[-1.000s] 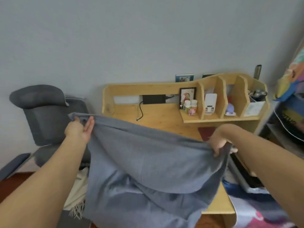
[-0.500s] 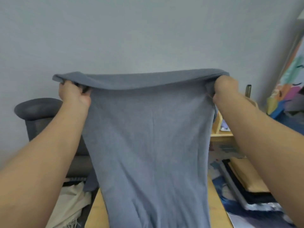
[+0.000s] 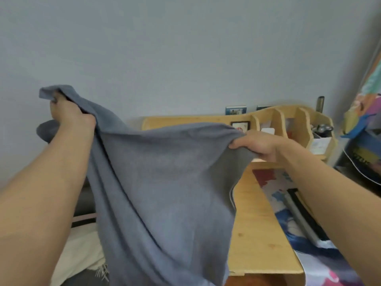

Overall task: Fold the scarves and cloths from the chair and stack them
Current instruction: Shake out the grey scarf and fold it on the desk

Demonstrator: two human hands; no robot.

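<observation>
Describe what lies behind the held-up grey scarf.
The grey scarf, gripped by the left hand and right hand, hides most of the wooden desk and office chair; a cream fringed cloth shows below.

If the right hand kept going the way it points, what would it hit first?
Probably the framed picture on the desk shelf, just beyond the right hand gripping the grey cloth; depth is unclear.
</observation>
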